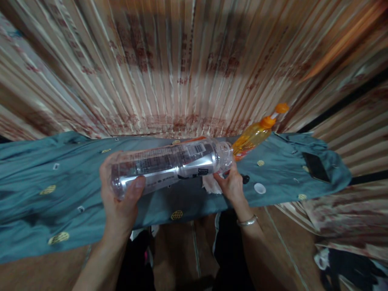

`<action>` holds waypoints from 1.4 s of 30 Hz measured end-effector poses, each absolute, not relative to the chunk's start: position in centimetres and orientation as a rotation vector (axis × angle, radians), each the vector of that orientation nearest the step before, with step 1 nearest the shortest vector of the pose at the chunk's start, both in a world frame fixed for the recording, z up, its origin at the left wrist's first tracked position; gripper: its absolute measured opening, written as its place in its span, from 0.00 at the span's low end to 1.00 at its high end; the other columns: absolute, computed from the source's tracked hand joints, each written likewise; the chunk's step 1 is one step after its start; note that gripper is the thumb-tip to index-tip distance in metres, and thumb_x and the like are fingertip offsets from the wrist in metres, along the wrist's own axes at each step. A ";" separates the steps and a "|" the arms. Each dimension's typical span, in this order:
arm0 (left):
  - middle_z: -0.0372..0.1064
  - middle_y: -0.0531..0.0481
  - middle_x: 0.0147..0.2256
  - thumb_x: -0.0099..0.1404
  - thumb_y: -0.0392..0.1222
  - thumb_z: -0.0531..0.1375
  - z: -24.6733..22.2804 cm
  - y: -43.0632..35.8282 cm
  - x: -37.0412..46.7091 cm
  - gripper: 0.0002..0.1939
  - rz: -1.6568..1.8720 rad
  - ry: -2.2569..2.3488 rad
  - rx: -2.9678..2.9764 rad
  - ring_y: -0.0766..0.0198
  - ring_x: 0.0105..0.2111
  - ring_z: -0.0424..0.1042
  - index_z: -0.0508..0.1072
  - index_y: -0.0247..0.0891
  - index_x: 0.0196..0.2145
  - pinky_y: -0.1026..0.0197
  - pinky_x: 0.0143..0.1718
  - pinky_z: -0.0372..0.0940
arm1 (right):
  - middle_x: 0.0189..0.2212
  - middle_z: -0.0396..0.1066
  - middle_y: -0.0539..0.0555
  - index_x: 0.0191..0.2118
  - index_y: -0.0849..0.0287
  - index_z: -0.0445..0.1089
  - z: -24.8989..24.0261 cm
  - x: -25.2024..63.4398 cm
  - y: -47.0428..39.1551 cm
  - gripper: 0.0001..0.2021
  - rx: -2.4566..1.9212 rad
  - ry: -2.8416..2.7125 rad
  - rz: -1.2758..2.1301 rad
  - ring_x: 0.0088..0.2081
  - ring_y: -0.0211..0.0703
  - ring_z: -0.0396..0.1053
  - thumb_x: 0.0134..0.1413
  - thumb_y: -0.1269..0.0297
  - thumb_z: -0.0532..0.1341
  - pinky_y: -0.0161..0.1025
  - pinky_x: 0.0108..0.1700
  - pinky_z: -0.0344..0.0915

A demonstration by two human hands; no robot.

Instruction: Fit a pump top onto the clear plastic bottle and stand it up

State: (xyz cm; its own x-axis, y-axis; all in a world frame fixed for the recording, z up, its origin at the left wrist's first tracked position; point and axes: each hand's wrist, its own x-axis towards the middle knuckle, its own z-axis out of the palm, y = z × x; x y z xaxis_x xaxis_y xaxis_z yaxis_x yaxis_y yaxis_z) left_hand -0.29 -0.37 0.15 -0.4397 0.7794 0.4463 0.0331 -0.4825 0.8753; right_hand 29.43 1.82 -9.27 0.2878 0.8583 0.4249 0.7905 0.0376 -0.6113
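The left hand (120, 202) grips the clear bottle (169, 163) near its base while the right hand (233, 182) holds its neck.

The middle of the cloth (72, 186) is spanned by the clear bottle (169, 161). Beyond its neck, passage rightward is obstructed by the yellow bottle (252, 138); behind, by the curtain (182, 64). Room is left between the disc (260, 188) and phone (315, 166).
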 end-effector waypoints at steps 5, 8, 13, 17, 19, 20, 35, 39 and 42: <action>0.73 0.51 0.47 0.46 0.56 0.76 0.1 -0.4 -0.4 0.33 1.949 1.188 1.275 0.55 0.48 0.72 0.77 0.48 0.49 0.54 0.56 0.63 | 0.29 0.71 0.52 0.44 0.57 0.67 -9.2 29.3 1.8 0.21 -1.745 -1.497 0.091 0.30 0.47 0.71 0.52 0.46 0.62 0.43 0.36 0.70; 0.72 0.51 0.47 0.46 0.57 0.76 0.0 -0.5 -0.3 0.34 1.947 1.192 1.254 0.55 0.49 0.72 0.76 0.48 0.50 0.53 0.56 0.64 | 0.28 0.72 0.51 0.43 0.56 0.67 -9.1 29.3 1.8 0.21 -1.752 -1.495 0.087 0.29 0.47 0.70 0.52 0.45 0.62 0.44 0.36 0.70; 0.72 0.50 0.47 0.47 0.58 0.75 0.0 -0.5 -0.3 0.33 1.940 1.221 1.285 0.53 0.49 0.72 0.75 0.47 0.50 0.49 0.58 0.63 | 0.28 0.72 0.51 0.44 0.57 0.67 -9.1 29.3 1.8 0.22 -1.761 -1.485 0.107 0.29 0.47 0.70 0.52 0.44 0.62 0.44 0.35 0.70; 0.73 0.50 0.47 0.45 0.58 0.76 0.1 -0.4 -0.3 0.34 1.951 1.207 1.262 0.54 0.48 0.72 0.76 0.47 0.49 0.50 0.57 0.63 | 0.29 0.73 0.53 0.47 0.59 0.68 -9.1 29.3 1.8 0.24 -1.755 -1.486 0.124 0.30 0.48 0.71 0.51 0.46 0.63 0.44 0.36 0.70; 0.73 0.51 0.46 0.44 0.57 0.76 0.1 -0.4 -0.2 0.34 1.954 1.192 1.243 0.55 0.47 0.72 0.76 0.47 0.49 0.52 0.57 0.63 | 0.29 0.73 0.53 0.47 0.59 0.68 -9.1 29.3 1.8 0.24 -1.755 -1.484 0.122 0.30 0.48 0.71 0.52 0.46 0.63 0.44 0.36 0.70; 0.73 0.51 0.46 0.44 0.57 0.77 0.0 -0.5 -0.2 0.34 1.955 1.193 1.230 0.55 0.47 0.72 0.77 0.48 0.49 0.52 0.56 0.63 | 0.29 0.73 0.53 0.47 0.59 0.68 -9.1 29.3 1.8 0.24 -1.755 -1.483 0.121 0.30 0.48 0.70 0.52 0.46 0.63 0.44 0.36 0.70; 0.71 0.50 0.49 0.49 0.58 0.74 -0.1 -0.4 -0.4 0.33 1.946 1.216 1.338 0.53 0.50 0.71 0.75 0.47 0.51 0.49 0.60 0.62 | 0.27 0.69 0.50 0.47 0.59 0.68 -8.8 29.2 1.8 0.23 -1.761 -1.499 0.101 0.28 0.45 0.68 0.52 0.45 0.62 0.42 0.34 0.68; 0.72 0.51 0.48 0.49 0.57 0.74 0.0 -0.4 -0.2 0.32 1.950 1.198 1.329 0.54 0.49 0.72 0.75 0.48 0.50 0.51 0.60 0.62 | 0.26 0.70 0.50 0.46 0.58 0.68 -8.8 29.2 1.8 0.23 -1.774 -1.496 0.093 0.27 0.45 0.67 0.52 0.44 0.62 0.42 0.33 0.69; 0.72 0.51 0.47 0.50 0.57 0.74 0.1 -0.5 -0.2 0.31 1.953 1.200 1.350 0.54 0.49 0.72 0.75 0.47 0.50 0.51 0.60 0.62 | 0.26 0.70 0.50 0.46 0.58 0.68 -8.8 29.2 1.8 0.24 -1.777 -1.488 0.088 0.27 0.45 0.67 0.52 0.43 0.61 0.42 0.33 0.68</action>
State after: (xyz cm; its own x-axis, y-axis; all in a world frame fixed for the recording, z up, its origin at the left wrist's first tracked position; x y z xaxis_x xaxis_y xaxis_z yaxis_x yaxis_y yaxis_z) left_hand -0.17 -0.45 0.12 -0.4007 0.7718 0.4938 0.0916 -0.5025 0.8597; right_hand 29.21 1.76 -8.82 0.3060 0.8540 0.4208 0.7981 0.0109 -0.6024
